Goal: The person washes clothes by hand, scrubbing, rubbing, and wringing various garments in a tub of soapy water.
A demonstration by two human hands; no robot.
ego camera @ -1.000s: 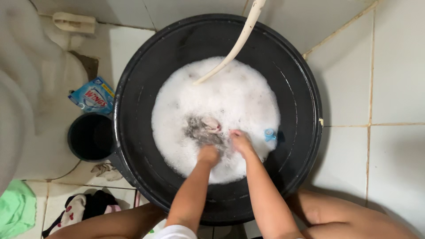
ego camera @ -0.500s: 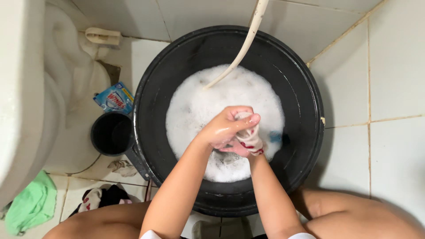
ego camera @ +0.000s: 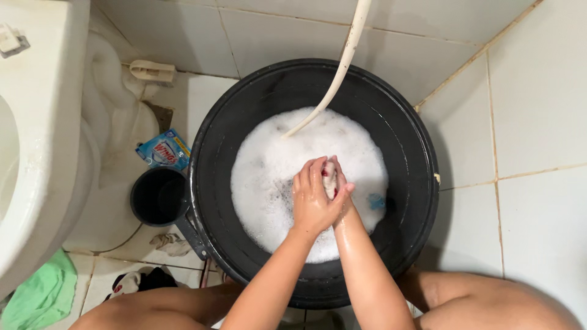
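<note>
Clamping a small white cloth (ego camera: 329, 178) upright between left hand (ego camera: 313, 201) and right hand (ego camera: 340, 190), fingers closed together, over black basin (ego camera: 411, 146) holding suds (ego camera: 275, 177), white hose (ego camera: 335, 73) dipping in.

One head-worn camera looks straight down from close above, the fingers (ego camera: 312, 177) mid-frame over a black basin (ego camera: 403, 122) beneath them.

small white cloth (ego camera: 330, 177), red marks, bunched betw. both hands, above suds
</note>
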